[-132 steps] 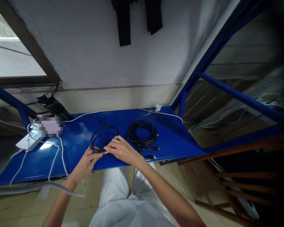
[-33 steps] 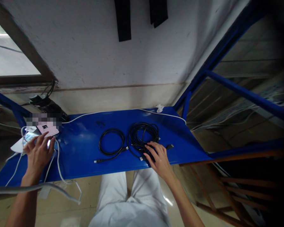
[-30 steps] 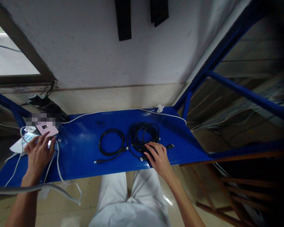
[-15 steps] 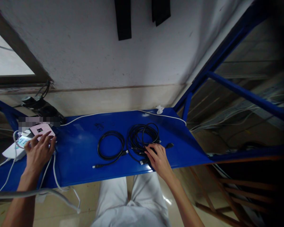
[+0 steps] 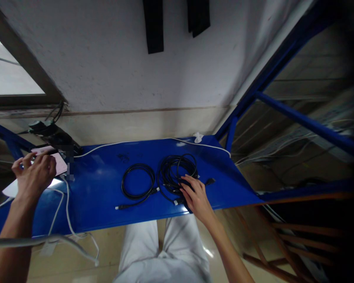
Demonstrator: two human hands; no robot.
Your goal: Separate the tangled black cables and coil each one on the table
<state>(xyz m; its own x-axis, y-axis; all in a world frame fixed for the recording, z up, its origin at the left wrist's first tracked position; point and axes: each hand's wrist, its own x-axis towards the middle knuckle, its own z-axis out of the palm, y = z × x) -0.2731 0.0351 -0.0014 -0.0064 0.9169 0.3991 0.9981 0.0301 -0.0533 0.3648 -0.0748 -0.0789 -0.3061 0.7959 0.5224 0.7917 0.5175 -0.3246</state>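
My left hand [image 5: 35,171] is at the far left with bent fingers, over a white power strip [image 5: 10,189] and beside a flat pinkish-white item [image 5: 59,163], partly pixelated. Whatever lies under its fingers is hidden. My right hand [image 5: 196,194] rests against the near right side of a thick tangled coil of black cable [image 5: 165,173], thumb and fingers slightly apart. Plug ends stick out of that coil, one dark connector [image 5: 210,181] pointing right. Left of it lies a neater single loop of black cable [image 5: 123,184], its two plug ends toward the front.
The blue tabletop [image 5: 97,196] stands against a pale wall. A white cord [image 5: 129,141] runs along its back edge to a crumpled white scrap [image 5: 198,137]. White cords [image 5: 67,208] hang over the front left. Black equipment [image 5: 57,137] stands back left; a wooden chair [image 5: 306,232] is at right.
My left hand has shifted left, its fingers more bent, and the flat pinkish item lies differently. My right hand stays by the coil, its fingers a little more apart.
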